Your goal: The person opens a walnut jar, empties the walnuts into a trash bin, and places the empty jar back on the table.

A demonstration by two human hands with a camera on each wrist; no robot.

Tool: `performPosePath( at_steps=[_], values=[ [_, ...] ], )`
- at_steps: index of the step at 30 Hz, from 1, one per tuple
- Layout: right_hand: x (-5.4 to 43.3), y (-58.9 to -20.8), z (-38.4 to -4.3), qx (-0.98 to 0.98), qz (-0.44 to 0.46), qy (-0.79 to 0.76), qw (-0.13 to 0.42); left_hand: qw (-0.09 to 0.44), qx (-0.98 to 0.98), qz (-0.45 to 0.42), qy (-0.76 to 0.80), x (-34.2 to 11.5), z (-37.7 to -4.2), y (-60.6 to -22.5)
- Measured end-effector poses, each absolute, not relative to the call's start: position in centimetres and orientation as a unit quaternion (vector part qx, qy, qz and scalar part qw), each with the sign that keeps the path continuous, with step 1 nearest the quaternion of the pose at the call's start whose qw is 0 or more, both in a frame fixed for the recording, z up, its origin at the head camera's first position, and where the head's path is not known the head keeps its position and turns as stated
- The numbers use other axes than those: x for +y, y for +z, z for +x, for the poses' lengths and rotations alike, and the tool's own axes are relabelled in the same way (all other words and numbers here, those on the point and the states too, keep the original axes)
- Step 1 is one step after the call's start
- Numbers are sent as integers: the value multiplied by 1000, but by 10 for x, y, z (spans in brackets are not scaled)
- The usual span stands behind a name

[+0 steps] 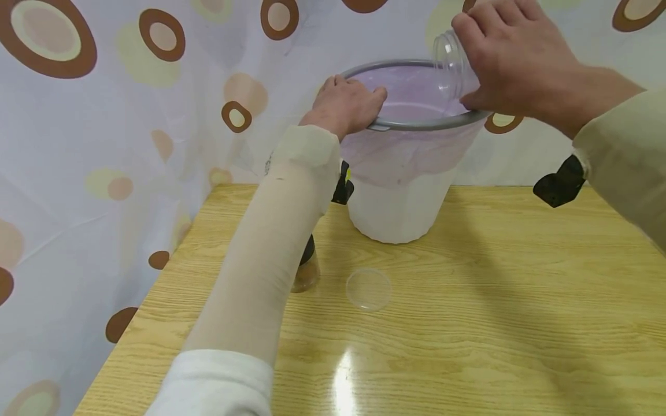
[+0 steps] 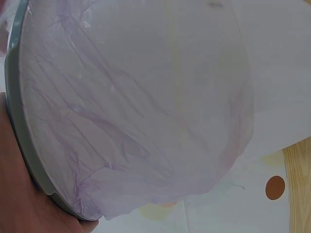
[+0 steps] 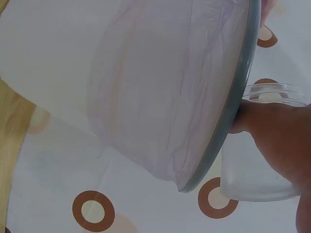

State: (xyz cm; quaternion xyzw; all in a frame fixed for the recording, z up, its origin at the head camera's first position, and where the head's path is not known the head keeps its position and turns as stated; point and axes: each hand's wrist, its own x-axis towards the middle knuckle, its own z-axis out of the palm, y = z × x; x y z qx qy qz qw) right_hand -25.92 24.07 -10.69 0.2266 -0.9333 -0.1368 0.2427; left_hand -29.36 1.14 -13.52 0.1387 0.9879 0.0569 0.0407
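A white trash can [image 1: 398, 211] stands on the table, lined with a thin purple bag [image 1: 416, 147] folded out under its grey rim [image 1: 432, 123]. My left hand [image 1: 347, 107] grips that rim on its left side. In my right hand [image 1: 520, 63] is a clear plastic jar [image 1: 451, 60], held tilted with its uncapped mouth over the right part of the can. The right wrist view shows the jar's see-through wall [image 3: 257, 177] and my thumb [image 3: 262, 116] across it near the neck, beside the rim. No contents show in the jar.
A clear round disc [image 1: 369, 289], like a lid, lies on the wooden table [image 1: 494, 323] before the can. Left of it, a small dark-capped jar [image 1: 307, 276] is partly hidden by my left forearm. A patterned curtain [image 1: 130, 133] hangs behind and to the left.
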Motion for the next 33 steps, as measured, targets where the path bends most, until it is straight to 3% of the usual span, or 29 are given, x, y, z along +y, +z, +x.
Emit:
performPosePath(
  at_steps=[15,33],
  values=[
    [251,-113,-237,-957,167,47,230,47,987,138,61,9,-296,-133],
    [267,-138,-201,-927,162,177,288,44,987,142,55,4,-297,-133]
  ],
)
